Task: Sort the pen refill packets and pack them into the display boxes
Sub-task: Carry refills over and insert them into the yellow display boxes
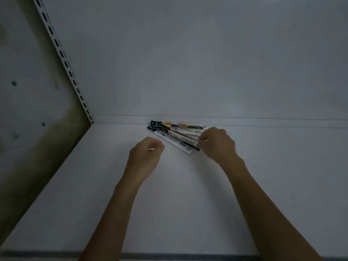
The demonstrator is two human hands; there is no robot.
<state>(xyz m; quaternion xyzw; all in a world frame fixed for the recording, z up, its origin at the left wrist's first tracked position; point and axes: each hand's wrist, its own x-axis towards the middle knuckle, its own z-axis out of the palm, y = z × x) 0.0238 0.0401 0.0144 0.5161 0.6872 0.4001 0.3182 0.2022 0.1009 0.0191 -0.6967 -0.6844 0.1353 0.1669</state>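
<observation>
Fanned pen refill packets (175, 134) lie flat against shelf's back wall.

Your white shelf (131, 204) carries one fanned bunch of refill packets (175, 134), lying near its back edge.

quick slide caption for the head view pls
Right hand pinches the fanned pen refill packets at the back of a white shelf; left hand hovers curled beside them.

both my bare forearms reach forward. my left hand (146, 150) hangs curled in a loose fist, holding nothing. my right hand (216, 143) is bent down, fingertips (202, 138) pinched together.
</observation>
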